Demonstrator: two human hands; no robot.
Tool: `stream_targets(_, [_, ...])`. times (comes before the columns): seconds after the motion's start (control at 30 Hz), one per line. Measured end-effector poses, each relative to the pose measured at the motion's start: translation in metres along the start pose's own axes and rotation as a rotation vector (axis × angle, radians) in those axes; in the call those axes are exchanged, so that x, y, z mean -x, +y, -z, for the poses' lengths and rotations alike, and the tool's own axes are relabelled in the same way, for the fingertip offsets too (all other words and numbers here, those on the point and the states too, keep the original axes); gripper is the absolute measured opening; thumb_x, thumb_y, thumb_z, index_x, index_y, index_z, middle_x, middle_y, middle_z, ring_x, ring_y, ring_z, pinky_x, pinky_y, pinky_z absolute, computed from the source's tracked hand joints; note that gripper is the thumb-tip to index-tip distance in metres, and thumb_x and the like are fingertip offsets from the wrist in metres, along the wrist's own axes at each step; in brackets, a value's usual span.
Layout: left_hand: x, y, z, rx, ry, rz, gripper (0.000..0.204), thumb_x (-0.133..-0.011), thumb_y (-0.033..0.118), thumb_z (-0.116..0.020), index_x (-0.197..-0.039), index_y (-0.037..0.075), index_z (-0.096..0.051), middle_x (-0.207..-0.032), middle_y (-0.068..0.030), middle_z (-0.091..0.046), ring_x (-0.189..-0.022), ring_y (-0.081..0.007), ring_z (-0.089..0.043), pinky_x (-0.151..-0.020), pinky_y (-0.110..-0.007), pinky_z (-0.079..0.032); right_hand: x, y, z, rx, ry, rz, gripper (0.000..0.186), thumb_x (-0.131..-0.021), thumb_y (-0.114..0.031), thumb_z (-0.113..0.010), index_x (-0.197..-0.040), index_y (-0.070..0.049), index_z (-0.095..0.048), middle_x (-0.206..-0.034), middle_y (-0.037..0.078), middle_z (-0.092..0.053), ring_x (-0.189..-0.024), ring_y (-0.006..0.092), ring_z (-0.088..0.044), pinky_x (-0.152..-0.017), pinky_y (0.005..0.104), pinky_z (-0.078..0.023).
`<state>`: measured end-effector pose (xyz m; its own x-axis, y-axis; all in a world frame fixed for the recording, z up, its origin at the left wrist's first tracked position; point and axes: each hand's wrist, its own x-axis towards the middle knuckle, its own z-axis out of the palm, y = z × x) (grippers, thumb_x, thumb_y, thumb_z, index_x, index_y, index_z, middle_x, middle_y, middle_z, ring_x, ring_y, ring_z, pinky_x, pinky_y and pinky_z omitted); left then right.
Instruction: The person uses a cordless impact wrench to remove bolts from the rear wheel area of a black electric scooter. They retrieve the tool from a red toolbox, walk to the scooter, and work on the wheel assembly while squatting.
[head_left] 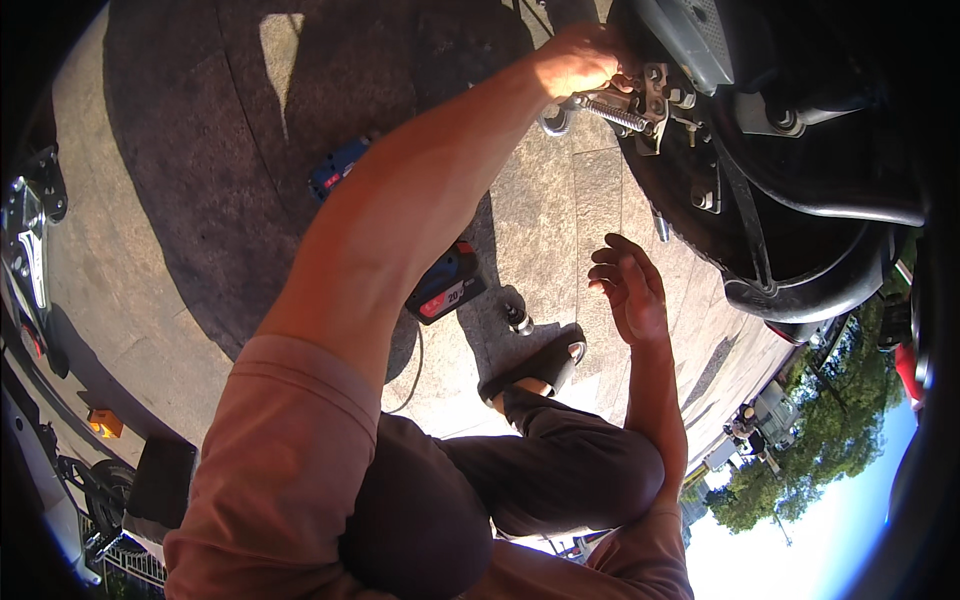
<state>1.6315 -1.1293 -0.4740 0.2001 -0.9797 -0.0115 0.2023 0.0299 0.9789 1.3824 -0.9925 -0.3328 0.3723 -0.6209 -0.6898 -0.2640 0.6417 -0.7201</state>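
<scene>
My left arm stretches across to the underside of a motor scooter (pixel 790 190). There my left hand (pixel 590 65) is closed beside a metal bracket (pixel 655 95) with bolts. Its fingertips are partly hidden, and what they grip does not show. A coil spring (pixel 615 115) runs from the bracket just below that hand, next to a round silver metal end (pixel 553 122). Lower down, my right hand (pixel 635 290) hangs in the air, fingers loosely bent and apart, holding nothing. A blue cordless power tool (pixel 340 165) with a black battery (pixel 447 285) lies beneath my left forearm, which hides its middle.
A small metal socket-like piece (pixel 518 318) lies on the paving by my sandalled foot (pixel 540 365). The scooter's wheel and curved black tube (pixel 820 300) fill the right side. Other parked vehicles (pixel 95 490) and an orange box (pixel 104 422) are at the left.
</scene>
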Motion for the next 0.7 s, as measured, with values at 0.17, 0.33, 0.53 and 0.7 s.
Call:
stream_targets(0.17, [-0.005, 0.004, -0.002, 0.345, -0.019, 0.199, 0.014, -0.088, 0.006, -0.050, -0.085, 0.002, -0.063, -0.077, -0.0115, -0.064, -0.071, -0.0200, -0.065, -0.052, -0.031, -0.053, 0.001, -0.002, -0.003, 0.017, -0.020, -0.008, 0.034, -0.098, -0.018, -0.045, -0.124, 0.003, -0.048, -0.102, 0.013, -0.061, -0.085, 0.0178, -0.062, -0.075, 0.0292, -0.050])
stream_targets(0.33, [-0.006, 0.012, -0.003, 0.087, 0.004, 0.305, 0.016, -0.092, 0.008, -0.048, -0.096, 0.000, -0.062, -0.084, -0.0139, -0.064, -0.066, -0.0217, -0.066, -0.050, -0.032, -0.055, 0.001, -0.002, 0.000, 0.032, -0.050, 0.020, 0.037, -0.098, -0.021, -0.046, -0.127, 0.001, -0.046, -0.105, 0.013, -0.062, -0.087, 0.0191, -0.063, -0.075, 0.0306, -0.051])
stream_targets(0.53, [-0.004, 0.012, -0.004, 0.423, 0.003, 0.398, 0.018, -0.093, 0.009, -0.047, -0.102, -0.001, -0.060, -0.089, -0.0143, -0.064, -0.070, -0.0227, -0.065, -0.057, -0.035, -0.060, 0.002, 0.000, -0.001, 0.013, -0.032, -0.016, 0.035, -0.098, -0.019, -0.045, -0.125, 0.003, -0.047, -0.103, 0.013, -0.061, -0.086, 0.0185, -0.062, -0.075, 0.0306, -0.050])
stream_targets(0.7, [-0.014, -0.006, -0.015, 0.477, 0.058, 0.255, 0.017, -0.092, 0.014, -0.056, -0.103, 0.002, -0.061, -0.092, -0.0152, -0.064, -0.071, -0.0216, -0.064, -0.056, -0.033, -0.056, -0.003, -0.001, -0.001, 0.037, -0.051, -0.005, 0.037, -0.097, -0.022, -0.047, -0.126, 0.001, -0.047, -0.104, 0.012, -0.062, -0.087, 0.0185, -0.063, -0.075, 0.0301, -0.050])
